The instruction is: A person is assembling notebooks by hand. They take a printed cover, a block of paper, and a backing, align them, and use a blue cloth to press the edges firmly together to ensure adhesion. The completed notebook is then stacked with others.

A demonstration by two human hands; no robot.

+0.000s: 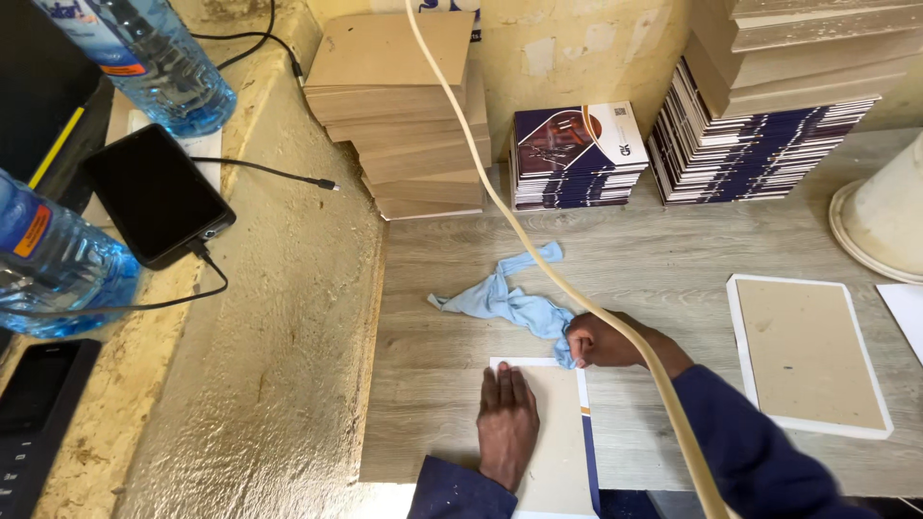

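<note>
1. Cardboard sheet [553,437], pale and flat with a strip of blue printed cover showing along its right edge, is seen lying on the wooden table [654,259] at the near edge, directly under the person.
2. At the far left, two water bottles [53,259], a black phone [154,192] on a charging cable and a dark keypad device are set on the rough concrete ledge, well apart from the work.
3. The left hand [507,423] is laid flat on the sheet, fingers straight and together, palm down; nothing is gripped, and the sheet is pinned in place by it.
4. A stack of plain brown boards [409,115] is stood against the wall behind, to the left of the cloth.
5. The light blue cloth [510,300] is trailed across the table from the sheet's far right corner; its near end is bunched inside the right hand [601,341], which is closed into a fist around it, just beyond the sheet's top edge.
6. The step in hand is judged to be wiping or pressing down the board with the cloth while it is held steady.
7. A steady, flat sweep of the cloth across the sheet would be called for, with the left hand kept clear of its path.
8. A cream hose [538,255] is hung across the view above the right forearm.
9. Stacks of printed booklets [577,154] and a second board on white backing [806,354] are placed to the right.
</note>
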